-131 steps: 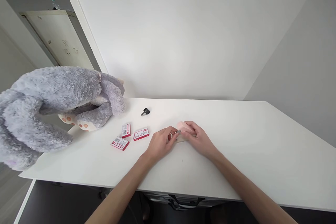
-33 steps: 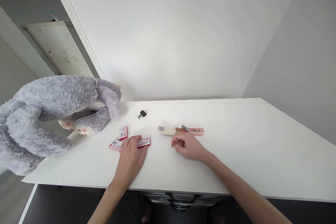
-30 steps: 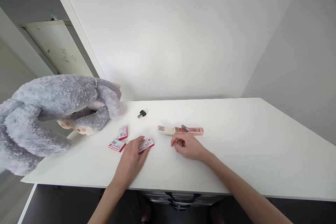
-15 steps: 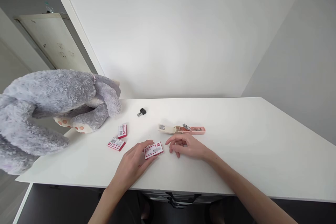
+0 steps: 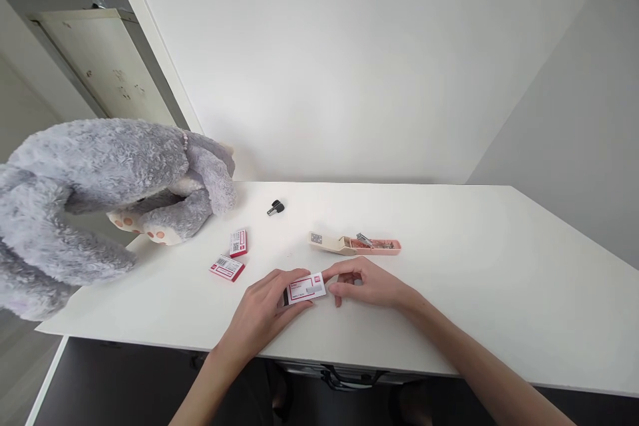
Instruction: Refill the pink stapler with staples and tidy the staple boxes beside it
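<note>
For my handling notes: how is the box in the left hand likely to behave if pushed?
The box is low and flat, so it would probably slide rather than roll. Its straight edges suggest stiffness; its small size beside the left hand suggests easy lifting.

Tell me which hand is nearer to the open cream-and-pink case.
Right. The right hand is close to the near edge of the case; the left hand, holding a small box, is farther off, nearer the person and to the left.
</note>
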`<state>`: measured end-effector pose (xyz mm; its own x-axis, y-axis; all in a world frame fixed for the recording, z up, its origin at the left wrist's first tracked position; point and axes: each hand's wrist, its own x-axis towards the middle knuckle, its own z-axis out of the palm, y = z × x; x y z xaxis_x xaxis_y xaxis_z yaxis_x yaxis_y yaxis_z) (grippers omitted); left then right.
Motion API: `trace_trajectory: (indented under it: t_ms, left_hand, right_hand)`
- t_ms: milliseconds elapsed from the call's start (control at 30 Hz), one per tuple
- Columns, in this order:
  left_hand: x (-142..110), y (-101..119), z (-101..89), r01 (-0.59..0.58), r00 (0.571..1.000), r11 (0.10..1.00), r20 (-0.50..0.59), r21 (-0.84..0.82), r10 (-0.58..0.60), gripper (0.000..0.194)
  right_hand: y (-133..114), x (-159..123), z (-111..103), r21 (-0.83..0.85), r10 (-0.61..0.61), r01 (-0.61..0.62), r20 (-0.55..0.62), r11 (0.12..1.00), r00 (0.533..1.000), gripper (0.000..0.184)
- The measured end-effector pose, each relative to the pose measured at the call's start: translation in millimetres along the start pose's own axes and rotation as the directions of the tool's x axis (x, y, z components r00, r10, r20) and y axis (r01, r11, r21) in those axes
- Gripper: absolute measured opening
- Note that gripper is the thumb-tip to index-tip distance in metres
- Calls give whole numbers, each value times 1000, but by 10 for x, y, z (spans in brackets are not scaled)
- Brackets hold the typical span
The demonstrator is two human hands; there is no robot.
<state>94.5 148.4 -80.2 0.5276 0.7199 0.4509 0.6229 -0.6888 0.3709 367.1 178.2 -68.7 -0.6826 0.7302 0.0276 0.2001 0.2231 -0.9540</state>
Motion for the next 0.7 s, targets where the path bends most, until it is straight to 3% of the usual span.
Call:
trace_trajectory:
  t_ms: [133,300,533,700]
  left_hand:
    - [-12,-12,13,0,1000,1000,-4,-1,0,44]
    - [8,12,7,-18,1000,999,17,28,18,45]
    - [40,55,9,9,999,995,-40,96,-5,36]
    - [38,40,20,81,996,990,-42,116,-76,35]
  right_hand:
    - [27,6,25,-10,35,-35,-8,999,999,34]
    - [109,42,78,-43,97,-104,-136,994,986,34]
    - [197,79,80,16,2,2,-278,1000,961,28]
    - [249,83,62,25,9,0,-357,1000,934,30]
